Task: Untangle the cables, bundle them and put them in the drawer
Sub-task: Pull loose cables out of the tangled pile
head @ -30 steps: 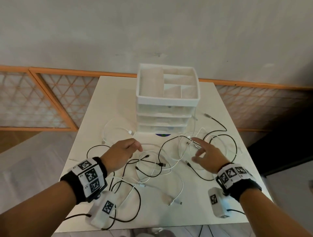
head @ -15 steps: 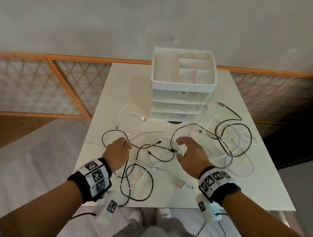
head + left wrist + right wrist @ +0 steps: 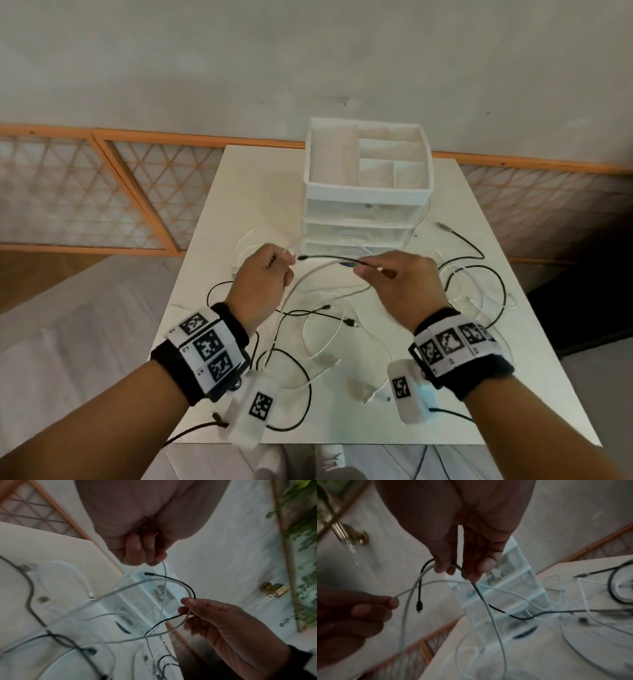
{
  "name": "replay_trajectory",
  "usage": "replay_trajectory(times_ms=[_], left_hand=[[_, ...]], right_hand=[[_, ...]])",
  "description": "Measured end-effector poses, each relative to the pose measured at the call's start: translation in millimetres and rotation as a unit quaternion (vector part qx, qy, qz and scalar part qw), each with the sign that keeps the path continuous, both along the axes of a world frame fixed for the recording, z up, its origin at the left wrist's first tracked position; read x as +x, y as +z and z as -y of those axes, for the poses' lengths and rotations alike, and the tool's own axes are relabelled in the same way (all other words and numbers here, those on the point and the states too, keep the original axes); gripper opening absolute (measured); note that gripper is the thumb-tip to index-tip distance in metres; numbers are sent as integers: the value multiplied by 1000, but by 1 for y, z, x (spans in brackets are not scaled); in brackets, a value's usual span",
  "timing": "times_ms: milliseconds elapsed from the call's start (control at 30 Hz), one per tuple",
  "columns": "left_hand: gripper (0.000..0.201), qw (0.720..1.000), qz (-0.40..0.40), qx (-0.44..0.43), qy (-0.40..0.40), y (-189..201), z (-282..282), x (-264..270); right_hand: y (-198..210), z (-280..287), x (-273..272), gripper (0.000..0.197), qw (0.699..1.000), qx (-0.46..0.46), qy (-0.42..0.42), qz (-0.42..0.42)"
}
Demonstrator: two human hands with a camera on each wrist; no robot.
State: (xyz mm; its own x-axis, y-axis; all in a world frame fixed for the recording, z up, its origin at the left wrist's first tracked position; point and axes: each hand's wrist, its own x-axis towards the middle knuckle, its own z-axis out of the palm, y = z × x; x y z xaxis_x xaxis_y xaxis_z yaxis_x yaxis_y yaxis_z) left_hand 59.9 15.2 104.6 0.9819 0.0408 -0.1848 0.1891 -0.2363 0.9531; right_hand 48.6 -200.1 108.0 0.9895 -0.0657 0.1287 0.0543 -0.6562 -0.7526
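Both hands are up off the white table, raised at the centre of the head view, right in front of the drawer unit. The left hand has its fingers curled in and pinches the end of a thin white cable; in the left wrist view that cable drops straight down from the fingertips at the top of the frame. The right hand, just right of centre, pinches two strands together: a black cable and a thicker white cable looped alongside it. The black cable's free plug dangles loose in the lower left of the right wrist view, close to the left hand's fingers but not touching them. From the right hand's pinch, the black strand runs down toward the table on the right of that view.

Below the hands, across the lower half of the head view, the remaining tangle of black and white cables lies spread over the table, loops crossing one another. The drawer unit stands at the far middle of the table, its three clear drawers all pushed in, its divided top tray open to the camera.
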Motion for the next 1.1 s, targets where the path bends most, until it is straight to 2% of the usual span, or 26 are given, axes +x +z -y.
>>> replay_trajectory(times_ms=[67, 167, 333, 433, 500, 567, 633, 767, 833, 900, 933, 967, 1000, 1033, 1067, 1100], left_hand=[[23, 999, 21, -41, 5, 16, 13, 6], [19, 996, 38, -78, 0, 35, 28, 14], [19, 999, 12, -39, 31, 30, 19, 24], [16, 997, 26, -70, -1, 33, 26, 20], [17, 991, 37, -112, -64, 41, 45, 16], [22, 980, 6, -161, -120, 47, 66, 15], [25, 971, -45, -197, -127, 43, 76, 20], [30, 988, -71, -73, -116, 6, 59, 28], [30, 991, -77, -49, -95, -2, 46, 29], [29, 994, -68, -64, -62, 6, 38, 33], [29, 994, -53, -77, -51, 15, 37, 37], [28, 995, -33, -84, -51, 26, 38, 40], [27, 995, -11, -83, -62, 38, 41, 42], [26, 994, 10, -76, -81, 51, 45, 44], [26, 992, 28, -66, -105, 62, 50, 44], [25, 989, 43, -57, -128, 71, 56, 45]], right_hand=[[21, 1, 2, 10, 998, 45, 5, -49], [22, 1, 2, 9, 992, 94, 2, -89], [14, 17, 1, 13, 977, 177, -110, -34], [28, 7, 0, 16, 973, 225, -42, -16], [46, -10, 0, 15, 968, 251, 24, 7], [66, -23, 4, 16, 959, 277, 45, 42], [89, -21, 13, 21, 937, 337, 12, 92], [127, 27, 35, 22, 844, 496, -103, 177], [123, 56, 43, 20, 827, 507, -184, 159], [96, 77, 51, 13, 837, 480, -245, 99], [81, 82, 50, 15, 858, 438, -265, 46], [66, 84, 48, 37, 888, 367, -277, -18], [57, 81, 44, 68, 916, 277, -283, -68], [49, 76, 40, 90, 940, 189, -268, -94], [48, 64, 34, 96, 963, 108, -230, -95], [48, 51, 30, 90, 982, 47, -169, -69]])
